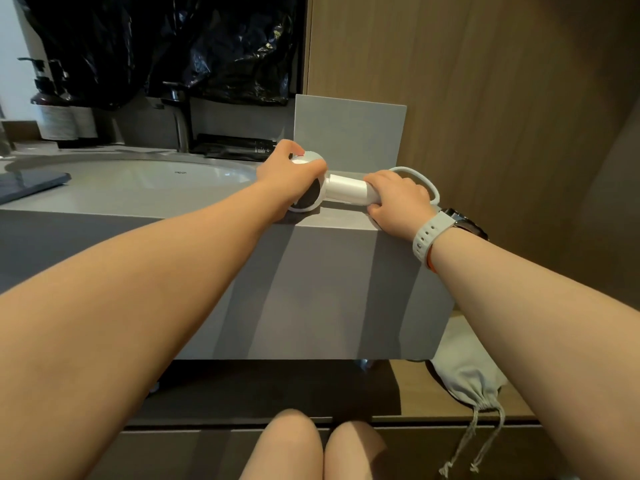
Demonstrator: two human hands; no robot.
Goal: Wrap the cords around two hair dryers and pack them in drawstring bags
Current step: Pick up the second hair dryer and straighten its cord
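Observation:
A white hair dryer (343, 190) lies on the right end of the grey counter (207, 199). My left hand (287, 173) grips its round head, fingers curled over the top. My right hand (398, 197) holds the handle end. The white cord (420, 176) loops out behind my right hand. A grey drawstring bag (467, 372) lies on the wooden shelf below the counter at the right, its strings hanging over the edge. Only one dryer is in view.
A white sink (156, 174) is set in the counter to the left, with a dark tap (180, 116) behind it. Pump bottles (55, 109) stand at the far left. A wooden wall (485, 98) closes the right side. A grey tray (27, 183) sits at the left.

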